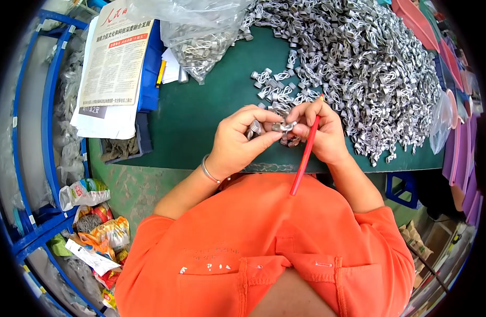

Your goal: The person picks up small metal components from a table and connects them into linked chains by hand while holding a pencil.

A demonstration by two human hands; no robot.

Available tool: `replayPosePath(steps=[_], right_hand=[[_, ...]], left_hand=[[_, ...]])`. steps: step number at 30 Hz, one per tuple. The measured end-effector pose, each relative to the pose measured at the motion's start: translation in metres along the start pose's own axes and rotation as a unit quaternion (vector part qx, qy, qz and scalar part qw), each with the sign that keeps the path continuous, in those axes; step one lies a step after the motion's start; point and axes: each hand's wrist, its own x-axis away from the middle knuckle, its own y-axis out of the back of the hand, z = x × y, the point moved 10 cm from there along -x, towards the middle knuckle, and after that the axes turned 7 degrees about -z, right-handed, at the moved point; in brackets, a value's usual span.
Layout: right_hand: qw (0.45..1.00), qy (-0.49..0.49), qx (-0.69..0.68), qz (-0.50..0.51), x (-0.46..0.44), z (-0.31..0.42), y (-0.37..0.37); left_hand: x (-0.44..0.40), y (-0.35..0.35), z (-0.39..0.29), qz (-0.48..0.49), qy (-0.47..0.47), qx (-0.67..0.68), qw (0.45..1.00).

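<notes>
My left hand [243, 132] is closed, with thumb and fingertips pinching a small looped metal part [283, 127]. More of these metal parts [254, 129] sit tucked in that palm. My right hand [324, 132] is also closed, its fingertips meeting the same part from the other side. Gripped in it is a thin red pencil-like stick [304, 156], slanting down toward my shirt. Both hands are just over the near edge of the green table [200, 113]. A few loose parts show under the hands, partly hidden by the fingers.
A large heap of the same metal parts [359, 68] covers the table's right and far side. Behind my left hand lies a plastic bag [203, 45] of parts. A newspaper [116, 63] rests on a blue bin [149, 79] at left, beside blue shelving [53, 105]. Pink trays [414, 21] stand far right.
</notes>
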Motion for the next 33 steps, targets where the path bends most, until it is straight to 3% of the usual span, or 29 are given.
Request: replayPosePath(steps=[1, 4, 7, 9, 11, 14, 16, 19, 22, 23, 24, 25, 26, 30, 33], right_hand=[[1.000, 0.017, 0.002, 0.007, 0.001, -0.002, 0.000], [1.000, -0.005, 0.011, 0.011, 0.005, -0.007, 0.000], [0.999, 0.037, 0.016, 0.017, 0.007, 0.002, -0.002], [0.989, 0.129, 0.076, -0.015, 0.010, 0.022, -0.003], [0.987, 0.144, 0.069, -0.023, 0.010, 0.027, -0.003], [0.984, 0.163, 0.058, -0.031, 0.012, 0.034, -0.007], [0.968, 0.214, 0.132, -0.014, 0.016, 0.040, -0.014], [0.969, 0.206, 0.136, -0.019, 0.019, 0.039, -0.014], [0.955, 0.238, 0.177, -0.003, 0.022, 0.054, -0.014], [0.940, 0.268, 0.210, 0.011, 0.024, 0.064, -0.015], [0.942, 0.268, 0.190, -0.062, 0.020, 0.073, 0.004], [0.953, 0.221, 0.159, -0.130, 0.016, 0.076, 0.026], [0.946, 0.184, 0.188, -0.189, 0.013, 0.079, 0.045], [0.902, 0.136, 0.398, -0.096, 0.010, 0.061, 0.048], [0.794, 0.184, 0.579, -0.025, 0.014, 0.042, 0.025]], left_hand=[[0.000, -0.002, -0.007, 0.012, -0.035, -0.019, 0.999], [0.001, -0.005, -0.011, 0.013, -0.044, -0.015, 0.999], [0.001, -0.004, -0.009, 0.009, -0.048, -0.009, 0.999], [0.002, -0.004, -0.009, 0.008, -0.060, -0.011, 0.998], [0.006, -0.003, 0.031, -0.020, 0.156, 0.129, 0.979], [0.008, -0.012, 0.049, -0.016, 0.213, 0.214, 0.953], [0.010, -0.015, 0.051, -0.011, 0.223, 0.223, 0.949], [0.013, -0.021, 0.054, 0.012, 0.243, 0.248, 0.938], [0.014, -0.031, 0.051, 0.027, 0.276, 0.310, 0.909], [0.014, -0.031, 0.051, 0.004, 0.323, 0.359, 0.876], [0.016, -0.032, 0.053, -0.021, 0.367, 0.406, 0.836], [0.017, -0.029, 0.055, -0.006, 0.354, 0.413, 0.839], [0.018, -0.026, 0.061, -0.006, 0.356, 0.414, 0.838], [0.013, -0.021, 0.058, -0.008, 0.318, 0.449, 0.835], [0.015, -0.020, 0.060, -0.045, 0.324, 0.416, 0.849]])
